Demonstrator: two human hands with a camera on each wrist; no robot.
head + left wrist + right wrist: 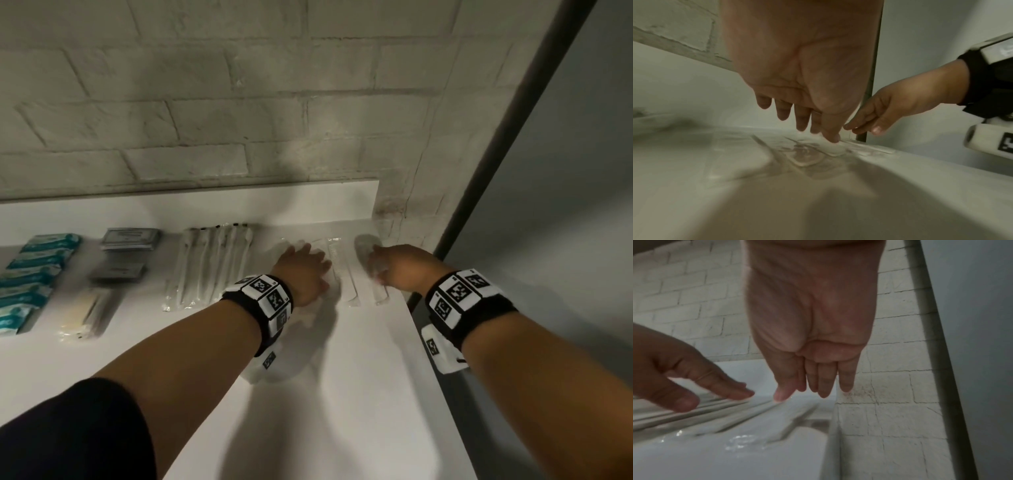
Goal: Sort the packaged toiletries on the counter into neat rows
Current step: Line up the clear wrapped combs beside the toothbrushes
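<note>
Comb [339, 270] lengthwise toward wall [205, 102].

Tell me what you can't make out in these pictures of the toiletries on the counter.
- Grey packets, head view: the print is too small and blurred to read.
- Teal packets, head view: cut off by the left edge, so no count.
- Clear-wrapped combs, head view: partly under the left hand, so no count.
- Right hand, head view: motion blur hides whether its fingers touch the wrapper.
</note>
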